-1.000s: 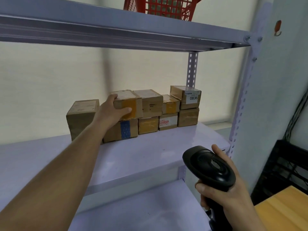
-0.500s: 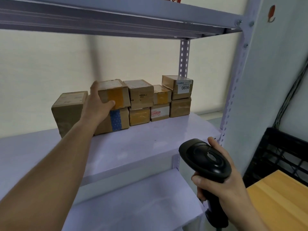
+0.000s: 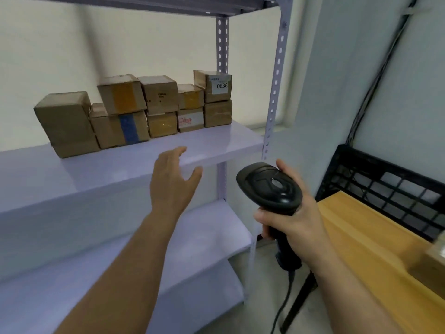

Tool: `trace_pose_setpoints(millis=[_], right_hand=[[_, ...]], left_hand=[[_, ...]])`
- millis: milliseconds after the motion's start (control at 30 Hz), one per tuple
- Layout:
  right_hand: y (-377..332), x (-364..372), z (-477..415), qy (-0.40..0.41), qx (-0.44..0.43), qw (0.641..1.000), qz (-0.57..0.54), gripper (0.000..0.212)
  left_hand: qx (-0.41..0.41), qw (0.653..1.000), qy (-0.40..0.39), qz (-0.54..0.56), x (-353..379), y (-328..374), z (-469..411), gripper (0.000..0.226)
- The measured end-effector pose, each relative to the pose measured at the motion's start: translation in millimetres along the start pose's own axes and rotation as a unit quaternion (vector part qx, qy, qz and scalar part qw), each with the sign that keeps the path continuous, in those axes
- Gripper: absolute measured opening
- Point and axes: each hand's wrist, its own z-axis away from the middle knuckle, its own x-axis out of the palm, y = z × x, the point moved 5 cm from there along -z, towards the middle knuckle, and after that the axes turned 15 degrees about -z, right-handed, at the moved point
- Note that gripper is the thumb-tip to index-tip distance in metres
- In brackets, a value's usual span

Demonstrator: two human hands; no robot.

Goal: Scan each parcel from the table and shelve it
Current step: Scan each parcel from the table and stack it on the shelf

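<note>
- My right hand (image 3: 296, 225) grips the handle of the black scanner (image 3: 269, 186), fingers curled round it, its head tilted up toward the shelving.
- My left hand (image 3: 172, 182) hangs in the air with fingers loosely spread, holding nothing, in front of the shelf edge.
- The wooden table (image 3: 356, 237) lies at my right, with a blurred brown box (image 3: 433, 263) at the frame's edge.
- On the pale shelf (image 3: 192, 141) the parcels stand in two tiers at the back. The yellow-taped parcel (image 3: 121, 94) sits on the blue-taped parcel (image 3: 122, 127). The 0836 parcel (image 3: 216, 86) tops the right end.
</note>
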Motion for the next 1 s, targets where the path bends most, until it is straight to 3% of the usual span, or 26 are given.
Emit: trace_pose_setpoints(millis=[267, 567, 1000], right_hand=[[-21, -69, 71, 0.044, -0.006, 0.999, 0.008, 0.089], [-59, -172, 170, 0.123, -0.029, 0.988, 0.089, 0.097], [-104, -300, 310, 0.305, -0.035, 0.944, 0.120, 0.095]], left_hand=[[-0.002, 0.994, -0.099, 0.044, 46, 86, 97, 0.054], [0.068, 0.976, -0.190, 0.082, 95, 203, 197, 0.057], [0.188, 0.903, -0.364, 0.131, 162, 362, 322, 0.059]])
